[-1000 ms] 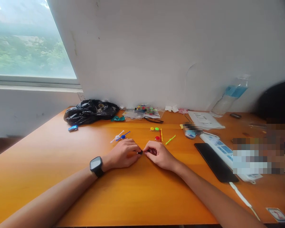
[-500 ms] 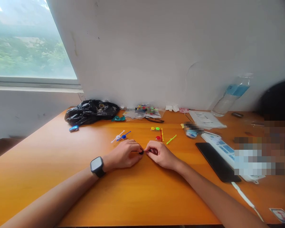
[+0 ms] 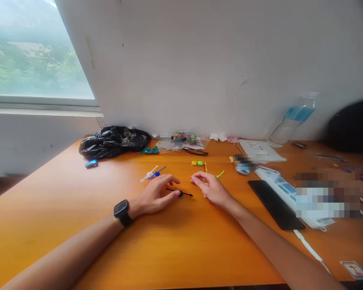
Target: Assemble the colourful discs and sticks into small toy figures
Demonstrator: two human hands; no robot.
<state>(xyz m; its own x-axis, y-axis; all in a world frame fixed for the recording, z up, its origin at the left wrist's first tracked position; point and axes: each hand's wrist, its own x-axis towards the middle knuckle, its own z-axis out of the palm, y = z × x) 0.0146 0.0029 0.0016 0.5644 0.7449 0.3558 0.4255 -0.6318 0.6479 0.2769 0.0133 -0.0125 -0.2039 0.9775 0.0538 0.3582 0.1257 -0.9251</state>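
Observation:
A black arrow-shaped plastic stick [image 3: 186, 194] lies on the table between my hands, with a round black disc [image 3: 180, 193] at its middle. My left hand [image 3: 155, 195], wearing a watch, rests beside it with fingers and thumb apart. Its thumb tip is at the disc; whether it touches cannot be told. To the right, apart from the stick, my right hand [image 3: 211, 188] has thumb and fingertips together, with nothing visible in them. Beyond my left hand are a white stick [image 3: 153, 169] and a blue stick [image 3: 161, 170] with discs. A green stick [image 3: 220, 174] is partly hidden behind my right hand.
Yellow [image 3: 194, 163] and green discs [image 3: 200, 163] lie farther back. At the rear are a black plastic bag [image 3: 113, 143], clear packets [image 3: 184, 141] and a tilted bottle [image 3: 293, 121]. A phone [image 3: 274, 203] and power strip [image 3: 286, 187] lie on the right.
Both hands have loosened from the black stick, which now shows lying on the table. My left fingers have spread and my right hand has moved slightly right, covering the red disc.

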